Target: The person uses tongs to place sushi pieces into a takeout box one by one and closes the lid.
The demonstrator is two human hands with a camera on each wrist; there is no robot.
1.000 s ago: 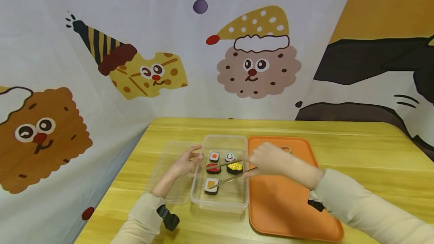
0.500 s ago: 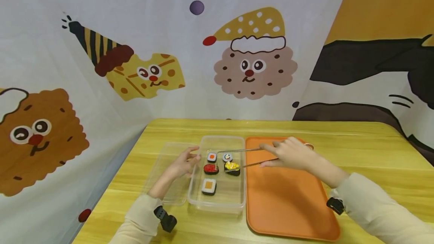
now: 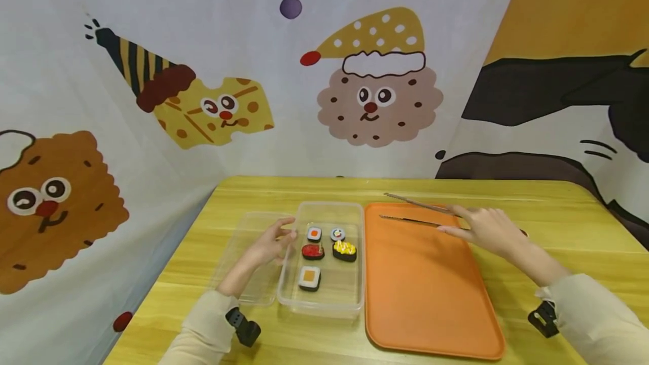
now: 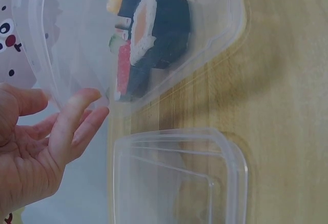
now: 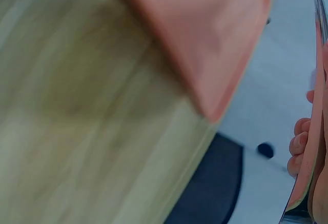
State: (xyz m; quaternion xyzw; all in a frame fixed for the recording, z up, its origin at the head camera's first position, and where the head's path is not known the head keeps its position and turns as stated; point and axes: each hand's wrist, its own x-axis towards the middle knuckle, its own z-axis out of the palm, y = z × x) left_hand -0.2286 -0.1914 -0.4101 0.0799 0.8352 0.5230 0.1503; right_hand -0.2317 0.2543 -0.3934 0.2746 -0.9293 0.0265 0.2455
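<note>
A clear plastic container (image 3: pixel 345 292) holds several sushi pieces, among them a red-topped one (image 3: pixel 312 251), a yellow-topped one (image 3: pixel 345 250) and a roll with an orange square centre (image 3: pixel 309 278). At its left rim is my left hand (image 3: pixel 269 244), fingers loosely bent, thumb and fingertips right at the plastic in the left wrist view. Metal tongs (image 3: pixel 416 221) are gripped in my right hand (image 3: pixel 487 231) above the far part of the orange tray (image 3: pixel 431 297). Their arms are spread apart with nothing between the tips. In the right wrist view, the fingers (image 5: pixel 300 144) wrap the tongs.
A clear lid (image 3: pixel 258 286) lies on the wooden table (image 3: pixel 167 297) left of the container, under my left forearm. The orange tray stands close along the container's right side. A cartoon-printed cloth (image 3: pixel 299 151) hangs behind the table.
My right hand has drawn the tongs out from over the container and moved right, to above the tray. The sushi pieces stay in the container. My left hand keeps its place at the rim.
</note>
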